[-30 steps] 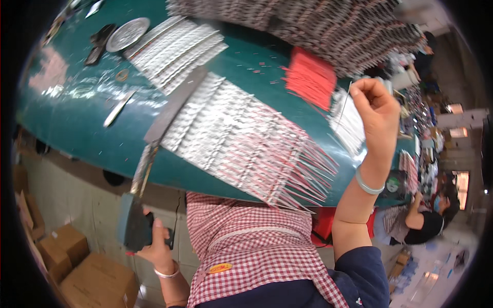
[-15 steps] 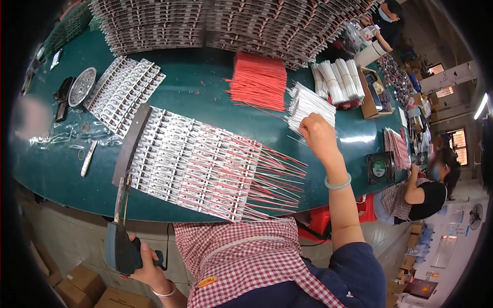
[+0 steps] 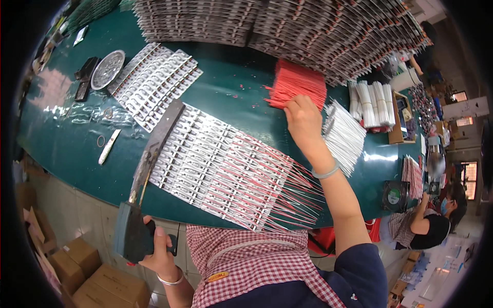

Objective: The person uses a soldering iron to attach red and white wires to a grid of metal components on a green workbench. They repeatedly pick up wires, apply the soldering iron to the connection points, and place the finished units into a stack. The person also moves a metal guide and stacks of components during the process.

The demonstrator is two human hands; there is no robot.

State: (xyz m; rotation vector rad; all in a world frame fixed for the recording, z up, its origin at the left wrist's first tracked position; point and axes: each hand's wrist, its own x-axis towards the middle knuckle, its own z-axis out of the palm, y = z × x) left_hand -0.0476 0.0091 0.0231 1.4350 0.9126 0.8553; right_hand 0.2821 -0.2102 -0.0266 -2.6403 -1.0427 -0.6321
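My left hand point(image 3: 160, 252) is wrapped round the handle of a teal and black soldering gun point(image 3: 132, 233), below the table edge. Its long metal tip reaches up to a dark bar point(image 3: 167, 123) lying along the left edge of a sheet of white circuit boards point(image 3: 197, 149). Red and white wires lie across the boards, their loose ends fanning out past the right edge. My right hand point(image 3: 304, 120) has its fingers pinched at the near edge of a pile of red wires point(image 3: 300, 82); the fingertips are partly hidden. Beside that hand is a pile of white wires point(image 3: 344, 136).
Tall stacks of boards point(image 3: 205, 23) line the back. More boards point(image 3: 154, 79), a metal dish point(image 3: 108, 69) and a white-handled knife point(image 3: 109, 147) lie left. Bundled white wires point(image 3: 371, 105), a cardboard box point(image 3: 400, 120) and a small fan point(image 3: 395, 196) stand right. A co-worker point(image 3: 429, 218) sits beyond.
My right hand has moved from the white wires to the red pile. My left hand still grips the soldering gun. The whole view has shifted, so the table's things appear further right.
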